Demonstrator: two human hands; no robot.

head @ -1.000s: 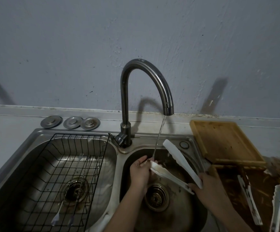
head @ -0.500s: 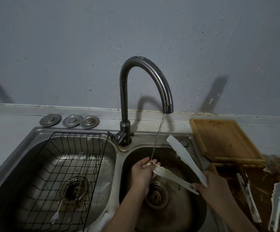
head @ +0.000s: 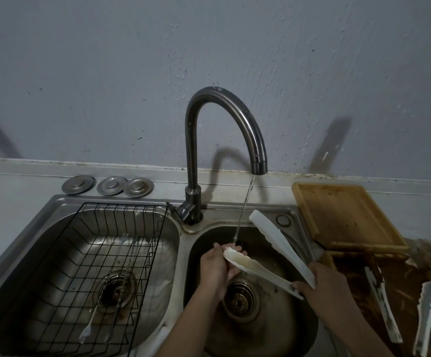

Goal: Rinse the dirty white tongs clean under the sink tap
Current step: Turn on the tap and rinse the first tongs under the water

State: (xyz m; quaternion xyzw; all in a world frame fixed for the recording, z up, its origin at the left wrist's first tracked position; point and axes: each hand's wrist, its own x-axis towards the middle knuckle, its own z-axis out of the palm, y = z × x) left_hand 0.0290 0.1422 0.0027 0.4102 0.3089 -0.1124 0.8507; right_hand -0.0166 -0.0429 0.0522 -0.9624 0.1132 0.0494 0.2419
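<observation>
At lower centre, my right hand (head: 324, 284) grips the white tongs (head: 258, 269) while my left hand (head: 217, 266) cups one yellow-stained tip under the tap (head: 224, 140), rinsing unfinished.

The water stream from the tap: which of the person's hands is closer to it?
Left. The left hand sits right under the water stream, rubbing the tongs tip; the right hand grips their hinge end, off to the side.

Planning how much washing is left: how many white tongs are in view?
3. One tongs held over the right basin by both hands, left hand at the tip, right hand at the hinge end. Two more lie on the dirty counter at right. Others may be out of frame.
</observation>
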